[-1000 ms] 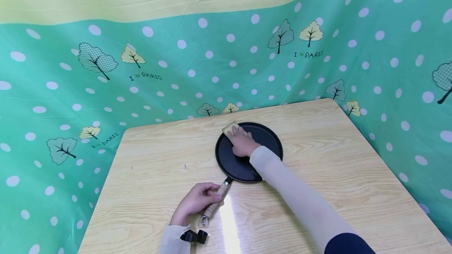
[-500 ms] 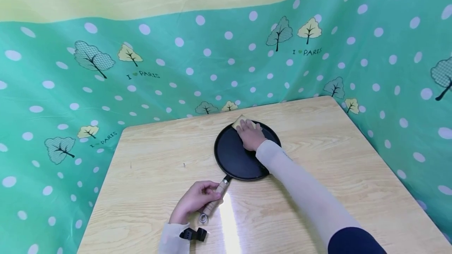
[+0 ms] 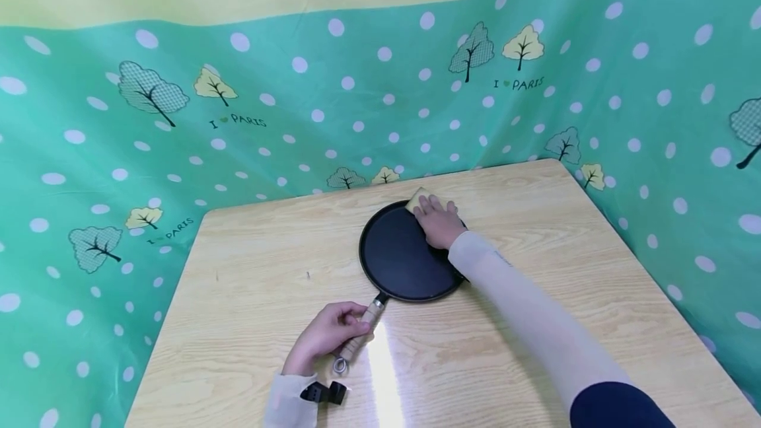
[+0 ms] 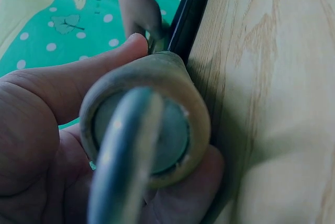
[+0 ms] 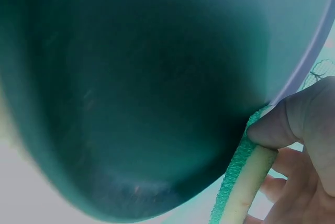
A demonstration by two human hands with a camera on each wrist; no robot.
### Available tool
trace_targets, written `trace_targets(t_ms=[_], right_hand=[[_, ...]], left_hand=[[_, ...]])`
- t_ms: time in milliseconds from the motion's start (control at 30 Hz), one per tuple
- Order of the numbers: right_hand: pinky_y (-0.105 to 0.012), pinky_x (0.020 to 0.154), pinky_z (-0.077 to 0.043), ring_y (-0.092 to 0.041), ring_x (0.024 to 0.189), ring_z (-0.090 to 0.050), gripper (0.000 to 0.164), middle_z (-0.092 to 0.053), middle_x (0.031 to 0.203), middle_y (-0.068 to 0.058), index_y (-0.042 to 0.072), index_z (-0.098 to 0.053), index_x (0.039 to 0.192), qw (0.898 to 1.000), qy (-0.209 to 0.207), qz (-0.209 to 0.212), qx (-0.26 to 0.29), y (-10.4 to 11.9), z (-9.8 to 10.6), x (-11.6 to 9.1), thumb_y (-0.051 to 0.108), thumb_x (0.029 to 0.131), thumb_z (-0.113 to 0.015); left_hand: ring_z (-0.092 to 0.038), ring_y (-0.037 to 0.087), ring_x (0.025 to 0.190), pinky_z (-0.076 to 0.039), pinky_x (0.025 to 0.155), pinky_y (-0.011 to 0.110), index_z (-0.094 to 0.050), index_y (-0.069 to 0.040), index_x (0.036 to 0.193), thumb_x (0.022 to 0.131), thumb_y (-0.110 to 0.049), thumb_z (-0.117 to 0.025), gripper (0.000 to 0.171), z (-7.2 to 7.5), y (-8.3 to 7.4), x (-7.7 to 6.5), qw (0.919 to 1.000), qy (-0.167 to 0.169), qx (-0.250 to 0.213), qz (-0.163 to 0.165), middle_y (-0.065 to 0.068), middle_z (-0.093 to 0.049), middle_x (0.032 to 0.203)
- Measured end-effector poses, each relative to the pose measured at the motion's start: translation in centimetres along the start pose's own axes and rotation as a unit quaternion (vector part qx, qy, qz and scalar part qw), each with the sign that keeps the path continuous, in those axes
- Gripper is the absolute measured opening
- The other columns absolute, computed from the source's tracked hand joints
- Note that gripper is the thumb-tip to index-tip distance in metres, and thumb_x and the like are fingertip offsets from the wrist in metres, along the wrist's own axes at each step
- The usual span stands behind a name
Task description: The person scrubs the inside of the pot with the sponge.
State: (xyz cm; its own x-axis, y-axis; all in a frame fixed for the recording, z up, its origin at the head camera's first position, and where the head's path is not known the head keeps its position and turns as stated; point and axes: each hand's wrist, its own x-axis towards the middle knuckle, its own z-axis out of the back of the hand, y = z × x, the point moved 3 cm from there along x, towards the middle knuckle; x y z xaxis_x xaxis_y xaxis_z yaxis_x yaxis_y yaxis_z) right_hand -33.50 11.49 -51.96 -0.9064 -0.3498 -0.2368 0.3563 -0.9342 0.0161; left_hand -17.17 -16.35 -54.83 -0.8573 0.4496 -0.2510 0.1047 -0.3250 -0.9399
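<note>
A flat round black frying pan (image 3: 404, 253) lies on the table, its wooden handle (image 3: 355, 342) pointing toward the near left. My left hand (image 3: 333, 329) holds that handle between thumb and fingers; the left wrist view shows the handle's end and a blurred metal hanging ring (image 4: 125, 156) up close. At the pan's far right rim, my right hand (image 3: 438, 222) grips a sponge (image 3: 421, 197). In the right wrist view the sponge (image 5: 243, 174) has a green scouring layer against the pan's edge and a pale yellow layer, with the thumb pressed on it.
The wooden table (image 3: 261, 249) meets a green dotted curtain (image 3: 267, 98) at its back and right side. A small dark mark (image 3: 308, 275) shows left of the pan. A strip of light reflects near the handle.
My right hand has slid the sponge rightward along the pan's far rim, from the upper left to the upper right. My left hand keeps its hold on the handle.
</note>
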Motion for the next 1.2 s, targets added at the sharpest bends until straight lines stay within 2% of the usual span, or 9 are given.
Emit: trace_targets(t_ms=[267, 500, 833, 1200], right_hand=[[-0.071, 0.119, -0.020, -0.040, 0.161, -0.009, 0.062, -0.012, 0.174, -0.020, 0.004, -0.031, 0.165, 1.000, 0.004, 0.002, -0.007, -1.8, 0.0, -1.2, 0.009, 0.107, -0.053], [-0.073, 0.118, -0.021, -0.042, 0.160, -0.012, 0.062, -0.015, 0.174, -0.021, 0.003, -0.034, 0.164, 1.000, 0.000, 0.009, -0.003, -3.1, -0.1, -2.5, 0.007, 0.106, -0.054], [-0.074, 0.118, -0.019, -0.043, 0.159, -0.013, 0.061, -0.019, 0.173, -0.022, 0.003, -0.038, 0.162, 1.000, -0.011, 0.006, 0.019, -4.7, -0.2, -3.8, 0.003, 0.104, -0.055], [-0.075, 0.116, -0.022, -0.046, 0.157, -0.018, 0.060, -0.024, 0.170, -0.025, 0.001, -0.042, 0.159, 1.000, -0.016, 0.013, 0.014, -5.5, -0.4, -6.4, 0.003, 0.102, -0.060]], left_hand=[[-0.062, 0.015, 0.073, -0.050, 0.062, 0.021, -0.066, 0.011, 0.127, 0.095, -0.009, -0.077, 0.039, 0.0, 0.0, 0.1, 0.9999, -0.003, 0.012, 0.005, 0.002, -0.067, 0.084], [-0.059, 0.015, 0.074, -0.048, 0.066, 0.024, -0.069, 0.006, 0.127, 0.095, -0.013, -0.078, 0.038, -0.2, -0.3, 0.2, 0.9977, -0.022, 0.063, 0.005, 0.002, -0.065, 0.083], [-0.057, 0.016, 0.072, -0.046, 0.067, 0.027, -0.072, -0.001, 0.127, 0.095, -0.018, -0.079, 0.037, -0.6, -0.6, 0.3, 0.9933, -0.049, 0.104, 0.008, 0.001, -0.063, 0.080], [-0.056, 0.016, 0.071, -0.045, 0.066, 0.027, -0.073, -0.002, 0.126, 0.095, -0.019, -0.079, 0.036, -0.7, -0.7, 0.3, 0.9911, -0.056, 0.120, 0.011, 0.000, -0.062, 0.078]])
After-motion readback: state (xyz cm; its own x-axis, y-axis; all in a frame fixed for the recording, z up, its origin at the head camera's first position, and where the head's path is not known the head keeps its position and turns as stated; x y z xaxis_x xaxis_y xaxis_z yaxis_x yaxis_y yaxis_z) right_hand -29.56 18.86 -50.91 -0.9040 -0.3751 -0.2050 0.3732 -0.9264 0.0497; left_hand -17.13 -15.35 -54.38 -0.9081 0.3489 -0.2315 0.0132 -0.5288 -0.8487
